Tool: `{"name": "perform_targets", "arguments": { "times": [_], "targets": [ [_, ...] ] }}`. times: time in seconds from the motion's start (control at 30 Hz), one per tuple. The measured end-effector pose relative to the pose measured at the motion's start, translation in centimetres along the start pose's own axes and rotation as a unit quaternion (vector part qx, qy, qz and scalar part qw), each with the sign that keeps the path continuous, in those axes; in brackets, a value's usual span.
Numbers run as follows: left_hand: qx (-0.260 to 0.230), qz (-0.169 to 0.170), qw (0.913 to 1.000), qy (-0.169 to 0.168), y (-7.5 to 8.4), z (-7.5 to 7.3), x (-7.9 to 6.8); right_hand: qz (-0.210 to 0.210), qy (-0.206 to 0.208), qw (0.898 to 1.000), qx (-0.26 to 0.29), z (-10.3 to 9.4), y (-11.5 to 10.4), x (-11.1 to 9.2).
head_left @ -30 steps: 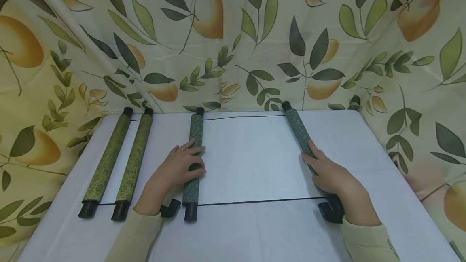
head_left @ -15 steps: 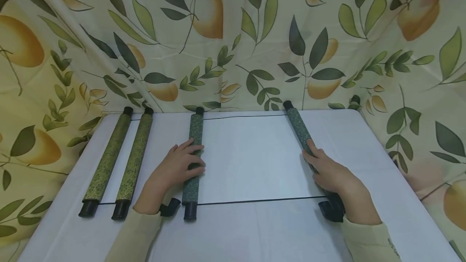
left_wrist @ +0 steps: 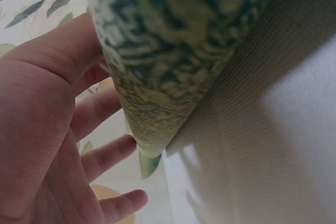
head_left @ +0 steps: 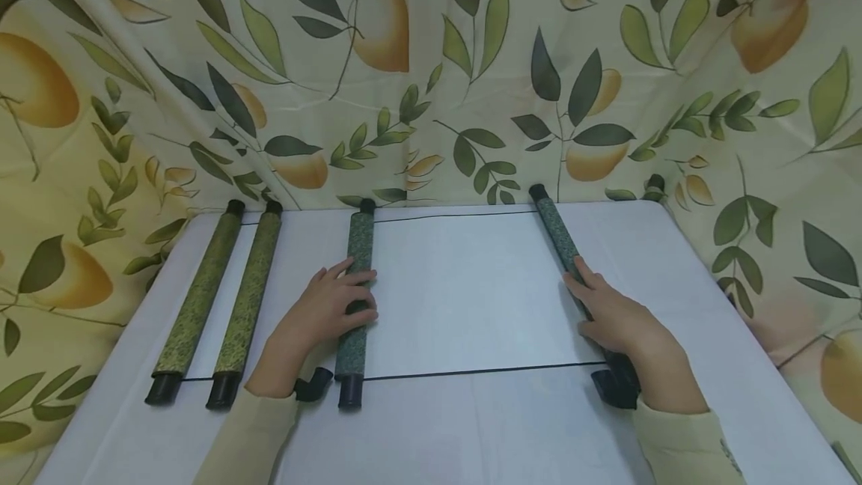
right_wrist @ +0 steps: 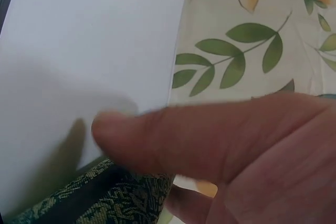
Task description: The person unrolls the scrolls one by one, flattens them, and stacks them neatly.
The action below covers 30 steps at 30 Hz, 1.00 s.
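A hanging scroll lies partly unrolled across the table, its bare white sheet stretched between two blue-green patterned rolls. Over the left roll lies my left hand, fingers bent across it. The left wrist view puts the thumb and fingers of my left hand along one side of the brocade. My right hand holds the slanted right roll, its lower part hidden under the hand. In the right wrist view, the thumb extends over the dark brocade at the sheet's edge.
Two olive-green patterned rolls, one outer and one inner, lie to the left with black end knobs and a white strip between them. A white cloth covers the table. Fruit-and-leaf patterned fabric hangs behind and at the sides.
The right hand and the right roll have shifted slightly to the right, widening the white sheet a little. The left hand stays on the left roll.
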<state>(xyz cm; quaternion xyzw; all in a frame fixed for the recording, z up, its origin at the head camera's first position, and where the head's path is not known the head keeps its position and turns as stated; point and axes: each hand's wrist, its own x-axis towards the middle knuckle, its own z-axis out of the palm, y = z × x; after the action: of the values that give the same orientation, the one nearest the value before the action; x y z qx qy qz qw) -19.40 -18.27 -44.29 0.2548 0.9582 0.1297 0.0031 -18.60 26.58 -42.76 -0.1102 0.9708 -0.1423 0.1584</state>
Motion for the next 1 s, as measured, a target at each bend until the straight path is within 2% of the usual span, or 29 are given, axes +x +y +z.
{"name": "perform_targets", "arguments": {
  "times": [0.5,0.77,1.0],
  "targets": [
    [-0.011,0.006,0.9996,0.025,-0.33,0.25,-0.31,0.001,-0.005,1.0,0.015,0.02,0.3,-0.35],
    [-0.012,-0.004,0.9999,-0.009,-0.11,-0.07,0.11,0.0,-0.006,1.0,0.024,-0.11,0.78,-0.47],
    [-0.012,-0.007,0.9996,-0.024,-0.73,-0.09,-0.22,-0.005,-0.004,1.0,0.016,-0.03,0.74,-0.24]
  ]
}}
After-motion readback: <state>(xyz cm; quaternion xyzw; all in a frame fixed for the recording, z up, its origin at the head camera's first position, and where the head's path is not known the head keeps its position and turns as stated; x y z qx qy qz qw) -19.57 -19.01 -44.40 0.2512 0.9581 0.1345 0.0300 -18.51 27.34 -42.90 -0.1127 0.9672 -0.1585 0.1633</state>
